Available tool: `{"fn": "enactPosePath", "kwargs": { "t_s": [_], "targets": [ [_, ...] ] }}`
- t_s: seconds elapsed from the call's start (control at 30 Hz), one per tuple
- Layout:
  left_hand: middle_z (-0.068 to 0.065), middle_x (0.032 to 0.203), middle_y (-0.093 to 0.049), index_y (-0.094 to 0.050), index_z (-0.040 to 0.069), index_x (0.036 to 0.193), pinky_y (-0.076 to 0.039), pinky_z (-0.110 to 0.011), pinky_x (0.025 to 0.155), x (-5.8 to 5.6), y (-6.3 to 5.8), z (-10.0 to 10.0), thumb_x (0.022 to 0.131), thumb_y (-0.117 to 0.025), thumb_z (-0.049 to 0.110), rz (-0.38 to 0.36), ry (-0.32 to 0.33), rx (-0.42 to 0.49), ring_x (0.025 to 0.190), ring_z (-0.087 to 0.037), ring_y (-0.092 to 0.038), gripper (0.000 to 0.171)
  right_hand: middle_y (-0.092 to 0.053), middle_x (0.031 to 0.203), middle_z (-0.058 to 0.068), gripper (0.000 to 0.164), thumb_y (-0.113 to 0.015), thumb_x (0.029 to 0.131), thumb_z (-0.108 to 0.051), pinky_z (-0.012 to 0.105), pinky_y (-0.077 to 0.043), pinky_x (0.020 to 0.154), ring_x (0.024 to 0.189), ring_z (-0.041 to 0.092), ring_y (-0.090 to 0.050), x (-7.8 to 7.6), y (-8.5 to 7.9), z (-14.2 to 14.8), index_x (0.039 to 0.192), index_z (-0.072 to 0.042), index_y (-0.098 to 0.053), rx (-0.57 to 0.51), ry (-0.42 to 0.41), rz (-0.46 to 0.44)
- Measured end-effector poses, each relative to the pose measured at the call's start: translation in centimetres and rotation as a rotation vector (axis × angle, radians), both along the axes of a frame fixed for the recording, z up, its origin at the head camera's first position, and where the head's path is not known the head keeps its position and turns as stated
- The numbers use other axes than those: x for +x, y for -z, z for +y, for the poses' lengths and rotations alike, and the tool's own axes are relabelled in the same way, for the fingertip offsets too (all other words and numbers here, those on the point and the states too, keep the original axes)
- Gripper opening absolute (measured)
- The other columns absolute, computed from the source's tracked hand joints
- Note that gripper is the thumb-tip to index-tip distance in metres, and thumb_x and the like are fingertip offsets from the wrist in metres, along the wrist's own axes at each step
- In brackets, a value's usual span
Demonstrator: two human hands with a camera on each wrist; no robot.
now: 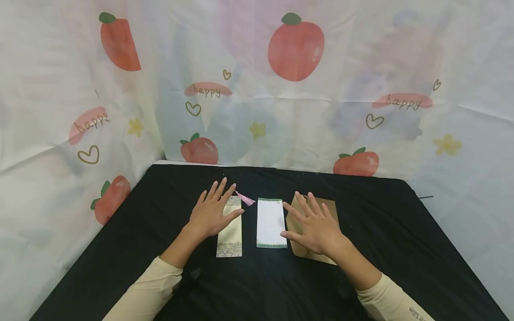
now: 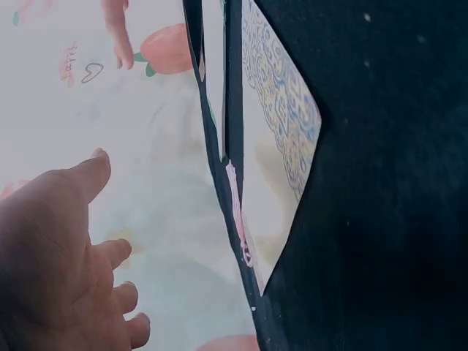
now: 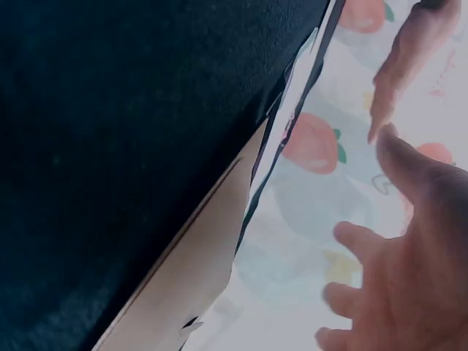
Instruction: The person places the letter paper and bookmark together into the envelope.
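Observation:
My left hand (image 1: pixel 209 214), fingers spread, hovers over a pale yellow bookmark-like card (image 1: pixel 230 234) with patterned ends and a pink tassel (image 1: pixel 246 199) at its top. In the left wrist view a gap shows between that hand (image 2: pixel 55 256) and the patterned card (image 2: pixel 270 124). My right hand (image 1: pixel 317 227) is spread above a brown kraft-paper envelope (image 1: pixel 298 223), partly covering it; the right wrist view shows it apart from the envelope (image 3: pixel 197 248). Between the hands lies a white paper sheet (image 1: pixel 271 223) with green decorated edges. Neither hand holds anything.
A black cloth (image 1: pixel 257 285) covers the table beneath the papers. Behind and to the sides hangs a pale curtain (image 1: pixel 257 53) printed with fruit, hearts and the word "happy". It meets the table's far edge.

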State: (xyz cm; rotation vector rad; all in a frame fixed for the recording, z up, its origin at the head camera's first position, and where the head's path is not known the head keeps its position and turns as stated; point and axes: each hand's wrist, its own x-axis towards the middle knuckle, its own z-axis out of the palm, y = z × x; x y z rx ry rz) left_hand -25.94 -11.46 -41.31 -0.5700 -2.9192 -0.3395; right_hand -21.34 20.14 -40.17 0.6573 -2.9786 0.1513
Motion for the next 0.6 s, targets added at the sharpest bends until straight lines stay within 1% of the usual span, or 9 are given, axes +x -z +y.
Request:
{"fn": "enactPosePath", "kwargs": {
  "t_s": [0.1, 0.2, 0.33, 0.43, 0.6],
  "targets": [
    [-0.011, 0.171, -0.009, -0.025, 0.017, 0.166, -0.011, -0.057, 0.122, -0.3, 0.2, 0.5, 0.101, -0.05, 0.064, -0.034, 0.004, 0.011, 0.156, -0.033, -0.006, 0.084, -0.018, 0.169, 0.021, 0.082, -0.058, 0.097, -0.065, 0.074, -0.016, 0.113, 0.152, 0.05, -0.01, 0.1, 0.0, 0.3, 0.162, -0.02, -0.037, 0.015, 0.019, -0.058],
    [-0.012, 0.171, -0.012, -0.028, 0.016, 0.165, -0.013, -0.057, 0.122, -0.7, 0.6, 1.3, 0.102, -0.05, 0.062, -0.064, 0.014, 0.008, 0.156, -0.033, -0.009, 0.082, -0.017, 0.168, 0.023, 0.082, -0.06, 0.097, -0.063, 0.074, -0.016, 0.113, 0.152, 0.051, -0.01, 0.6, -0.6, 0.3, 0.161, -0.017, -0.039, 0.03, 0.035, -0.117],
    [-0.012, 0.171, -0.015, -0.03, 0.016, 0.165, -0.015, -0.058, 0.121, -1.0, 0.8, 2.7, 0.103, -0.049, 0.061, -0.096, 0.062, -0.001, 0.156, -0.033, -0.012, 0.079, -0.017, 0.168, 0.024, 0.082, -0.06, 0.097, -0.063, 0.074, -0.015, 0.113, 0.152, 0.051, -0.009, 0.8, -0.9, 0.1, 0.161, -0.015, -0.04, 0.045, 0.048, -0.17],
    [-0.012, 0.17, -0.017, -0.032, 0.016, 0.164, -0.016, -0.057, 0.121, -1.1, 0.5, 4.1, 0.103, -0.051, 0.059, -0.109, 0.1, -0.001, 0.155, -0.033, -0.015, 0.077, -0.017, 0.168, 0.024, 0.083, -0.059, 0.097, -0.064, 0.074, -0.014, 0.114, 0.152, 0.05, -0.008, 0.8, -0.9, 0.2, 0.161, -0.016, -0.04, 0.053, 0.062, -0.187],
    [-0.01, 0.17, -0.018, -0.033, 0.017, 0.164, -0.02, -0.057, 0.12, -1.8, 0.4, 6.3, 0.104, -0.052, 0.057, -0.114, 0.134, -0.048, 0.155, -0.032, -0.018, 0.074, -0.018, 0.168, 0.023, 0.082, -0.06, 0.096, -0.064, 0.074, -0.015, 0.113, 0.152, 0.051, -0.009, 0.5, -1.0, 0.5, 0.16, -0.016, -0.042, 0.06, 0.078, -0.182]
  ]
}}
